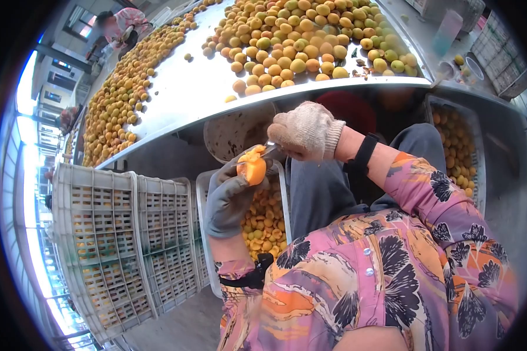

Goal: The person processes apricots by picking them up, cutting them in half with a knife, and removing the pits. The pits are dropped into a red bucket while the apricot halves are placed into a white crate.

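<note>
My left hand (231, 196), in a grey glove, grips an orange apricot (252, 167) that shows a cut face. My right hand (304, 131), in a beige knit glove, is closed on a small knife (270, 149) whose blade touches the apricot's upper side. Both hands hover over a white crate (284, 187) of halved apricots (263, 225) below my lap.
A long steel table (187, 93) carries heaps of whole apricots (298, 41). A round bucket (237, 131) sits under its edge. Stacked white crates (117, 240) stand at the left. Another crate of fruit (457, 152) is at the right. A person (120, 26) works at the far end.
</note>
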Demonstrator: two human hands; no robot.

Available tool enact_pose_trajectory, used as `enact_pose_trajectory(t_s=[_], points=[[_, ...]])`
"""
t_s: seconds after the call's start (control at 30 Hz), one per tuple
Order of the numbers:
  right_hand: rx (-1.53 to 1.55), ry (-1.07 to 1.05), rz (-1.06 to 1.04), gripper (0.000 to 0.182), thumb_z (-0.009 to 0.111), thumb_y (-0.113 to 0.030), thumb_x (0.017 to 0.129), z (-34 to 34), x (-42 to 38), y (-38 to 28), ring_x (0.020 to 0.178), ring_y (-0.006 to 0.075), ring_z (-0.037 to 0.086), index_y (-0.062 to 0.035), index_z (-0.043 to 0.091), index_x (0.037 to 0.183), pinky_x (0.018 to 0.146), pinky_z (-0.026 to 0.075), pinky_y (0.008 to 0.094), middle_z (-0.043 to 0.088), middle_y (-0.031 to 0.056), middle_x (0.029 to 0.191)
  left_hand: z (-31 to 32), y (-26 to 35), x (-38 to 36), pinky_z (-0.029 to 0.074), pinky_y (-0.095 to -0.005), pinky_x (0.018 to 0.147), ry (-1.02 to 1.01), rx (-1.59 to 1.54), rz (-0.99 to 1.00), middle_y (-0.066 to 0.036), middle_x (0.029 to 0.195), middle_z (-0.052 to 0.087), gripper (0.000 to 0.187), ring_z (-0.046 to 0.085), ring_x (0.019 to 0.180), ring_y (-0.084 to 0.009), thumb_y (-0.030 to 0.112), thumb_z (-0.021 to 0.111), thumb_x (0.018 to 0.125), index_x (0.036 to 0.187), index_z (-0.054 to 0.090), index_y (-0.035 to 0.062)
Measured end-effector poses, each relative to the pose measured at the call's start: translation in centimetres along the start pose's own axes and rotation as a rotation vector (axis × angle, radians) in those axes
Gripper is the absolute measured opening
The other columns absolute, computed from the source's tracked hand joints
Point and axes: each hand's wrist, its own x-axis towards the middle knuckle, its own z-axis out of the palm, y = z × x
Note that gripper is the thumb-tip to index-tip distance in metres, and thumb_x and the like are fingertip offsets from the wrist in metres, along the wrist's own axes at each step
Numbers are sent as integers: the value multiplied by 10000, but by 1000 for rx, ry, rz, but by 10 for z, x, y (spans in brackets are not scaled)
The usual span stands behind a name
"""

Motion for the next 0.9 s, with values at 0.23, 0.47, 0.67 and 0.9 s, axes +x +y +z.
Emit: enact_pose_trajectory(t_s=[0.23, 0.47, 0.67, 0.9], points=[[-10, 73, 569, 178, 559, -169, 863, 18, 3, 24, 851, 366, 654, -54, 560, 997, 701, 522, 447, 657, 179, 876, -4, 4, -2, 488, -314, 897, -86, -19, 64, -210, 1197, 599, 657, 618, 974, -212, 107, 658, 778, 1350, 419, -112], [636, 139, 577, 353, 547, -354, 906, -11, 7, -12, 936, 399, 631, -22, 514, 1021, 795, 494, 449, 646, 247, 918, -4, -11, 9, 458, -333, 952, -6, 7, 240, -196, 1286, 546, 624, 593, 1066, -215, 112, 606, 901, 1433, 316, -37], [728, 168, 337, 272, 505, -302, 955, -5, -8, -47, 809, 412, 627, -33, 477, 986, 689, 491, 454, 623, 214, 789, -7, -14, 18, 463, -309, 889, 33, -100, 366, -160, 1319, 525, 579, 599, 1070, -209, 92, 561, 936, 1447, 308, -7], [628, 159, 299, 269, 509, -301, 954, -15, -15, -54, 788, 421, 609, -33, 497, 947, 665, 472, 472, 618, 217, 788, 1, -11, 14, 469, -292, 887, -14, -49, 355, -159, 1322, 532, 583, 608, 1071, -210, 77, 566, 924, 1445, 321, -13]])
